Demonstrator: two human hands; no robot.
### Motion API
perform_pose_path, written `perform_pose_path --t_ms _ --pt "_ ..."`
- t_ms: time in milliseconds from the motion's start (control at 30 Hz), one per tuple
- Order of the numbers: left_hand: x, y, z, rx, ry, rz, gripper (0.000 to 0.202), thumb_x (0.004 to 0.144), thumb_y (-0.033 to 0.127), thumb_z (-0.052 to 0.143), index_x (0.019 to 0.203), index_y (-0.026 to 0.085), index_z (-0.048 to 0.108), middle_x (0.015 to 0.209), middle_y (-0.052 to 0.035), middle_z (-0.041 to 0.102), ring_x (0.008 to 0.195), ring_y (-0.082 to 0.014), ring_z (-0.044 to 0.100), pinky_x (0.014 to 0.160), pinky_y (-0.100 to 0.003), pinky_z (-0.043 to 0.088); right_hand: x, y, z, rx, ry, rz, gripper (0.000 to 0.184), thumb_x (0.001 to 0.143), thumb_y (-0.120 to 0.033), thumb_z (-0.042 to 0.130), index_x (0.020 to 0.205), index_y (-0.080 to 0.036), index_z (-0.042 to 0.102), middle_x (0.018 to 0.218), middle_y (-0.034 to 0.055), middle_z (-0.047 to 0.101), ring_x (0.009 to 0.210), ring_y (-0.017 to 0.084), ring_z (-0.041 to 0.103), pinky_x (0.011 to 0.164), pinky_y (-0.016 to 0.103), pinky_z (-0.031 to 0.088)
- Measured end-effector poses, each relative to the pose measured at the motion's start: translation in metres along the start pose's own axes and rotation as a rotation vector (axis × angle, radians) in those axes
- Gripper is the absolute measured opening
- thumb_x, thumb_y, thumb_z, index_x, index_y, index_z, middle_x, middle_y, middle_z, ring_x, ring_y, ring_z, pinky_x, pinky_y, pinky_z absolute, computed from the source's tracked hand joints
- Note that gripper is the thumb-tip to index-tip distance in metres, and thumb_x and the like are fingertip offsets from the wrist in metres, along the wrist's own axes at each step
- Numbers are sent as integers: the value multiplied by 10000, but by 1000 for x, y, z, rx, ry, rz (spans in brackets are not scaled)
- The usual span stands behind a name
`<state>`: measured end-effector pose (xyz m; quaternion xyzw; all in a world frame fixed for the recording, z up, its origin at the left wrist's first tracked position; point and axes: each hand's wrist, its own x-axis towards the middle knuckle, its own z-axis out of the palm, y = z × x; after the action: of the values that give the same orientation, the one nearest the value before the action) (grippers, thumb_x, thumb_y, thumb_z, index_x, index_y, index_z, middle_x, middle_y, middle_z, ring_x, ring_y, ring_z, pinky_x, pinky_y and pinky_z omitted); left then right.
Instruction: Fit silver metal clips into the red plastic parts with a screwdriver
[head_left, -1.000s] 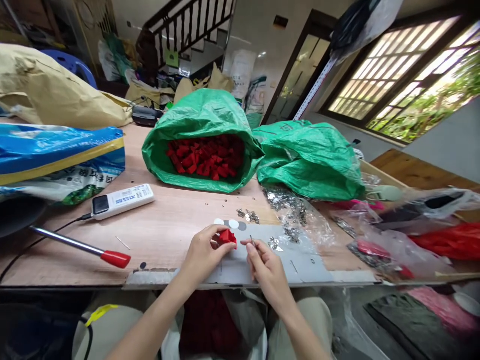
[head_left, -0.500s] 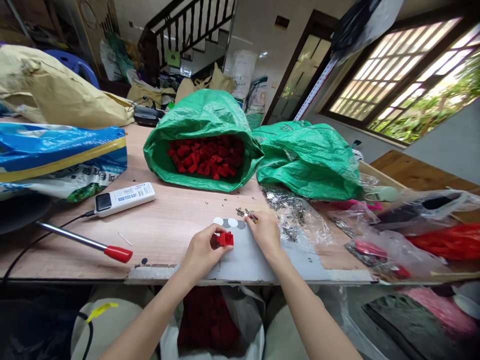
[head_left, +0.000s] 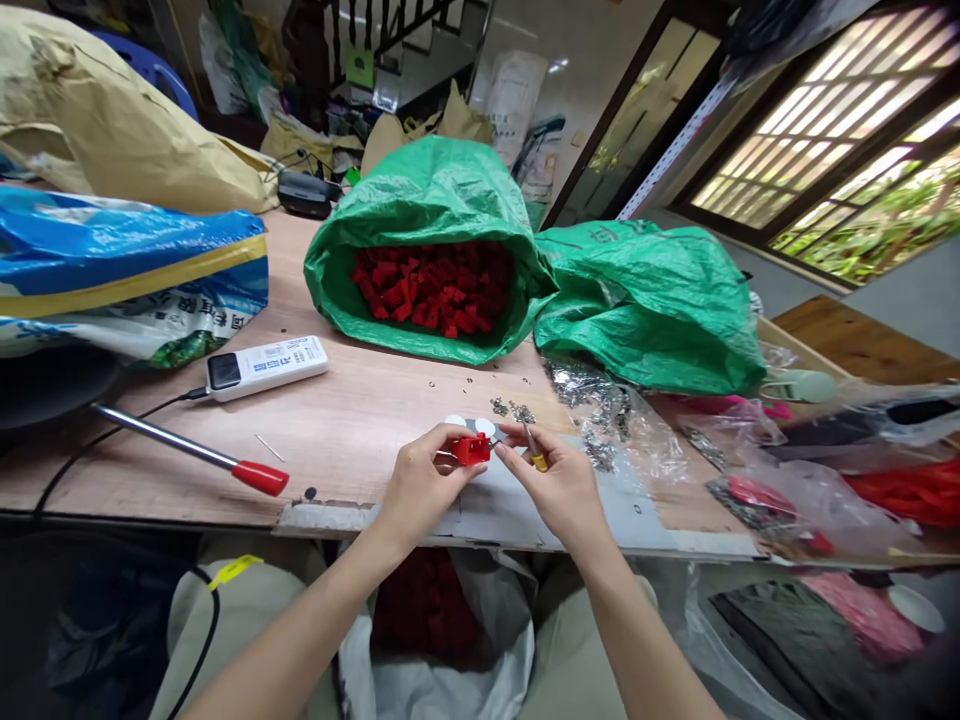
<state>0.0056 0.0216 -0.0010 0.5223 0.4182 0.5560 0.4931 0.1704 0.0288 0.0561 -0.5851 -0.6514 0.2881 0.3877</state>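
Observation:
My left hand point(head_left: 429, 472) is closed on a small red plastic block point(head_left: 472, 450), pinched between thumb and fingers above the grey mat point(head_left: 487, 515). Close to its right side, my right hand point(head_left: 553, 482) is closed, with a slim yellow-handled metal tool point(head_left: 538, 456) lying across the fingers. At that hand's thumb and fingertip is a small dark metal piece, next to the block's open side; its exact shape is too small to tell. Just beyond the hands lie small metal clips point(head_left: 519, 411) in loose heaps and white round discs point(head_left: 485, 427), partly hidden.
A green sack point(head_left: 427, 345) full of red blocks point(head_left: 435, 290) stands open ahead, another green sack point(head_left: 645, 300) beside it. Clear plastic bags point(head_left: 600, 420) with metal bits lie right. Left are a white power bank point(head_left: 270, 367) and a red-handled lever point(head_left: 259, 477).
My right hand has come back from the clip heap to the red block, bringing a small metal piece. My left hand keeps the block. The view has tilted down slightly.

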Motion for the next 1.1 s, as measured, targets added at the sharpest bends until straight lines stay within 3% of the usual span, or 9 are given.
perform_pose_path --t_ms 233,500,667,900,1100 --pt "-1 -1 1 62 19 55 236 770 217 765 991 215 682 978 -9 722 794 -148 707 714 -245 613 -3 12 16 59 42 21 540 795 -367 685 1284 -148 616 797 40 669 566 127 487 584 278 448" --pt "-4 -2 0 156 37 135 207 773 159 744 969 207 698 962 -25 724 805 -158 691 676 -252 618 1 15 14 172 -102 123 756 764 -371 705 1433 -113 463 740 22 638 575 137 503 546 272 416" --pt "-5 -5 2 161 25 170 212 779 134 725 978 207 711 949 -28 724 802 -157 684 626 -232 614 3 16 9 223 -184 181 758 766 -365 712 1430 -115 445 690 -14 592 548 121 471 507 256 374" --pt "-6 -6 3 209 -7 231 245 789 123 718 1018 209 727 945 -35 729 822 -164 689 636 -230 606 4 13 -1 40 -244 25 711 808 -253 640 1463 -168 380 704 -27 587 685 169 593 668 304 458" --pt "-6 -7 2 259 8 315 257 791 85 681 1017 201 723 971 -39 748 827 -166 700 675 -251 610 9 11 -4 -33 -311 -8 742 814 -249 631 1491 -193 334 726 -29 597 714 195 616 726 345 469"
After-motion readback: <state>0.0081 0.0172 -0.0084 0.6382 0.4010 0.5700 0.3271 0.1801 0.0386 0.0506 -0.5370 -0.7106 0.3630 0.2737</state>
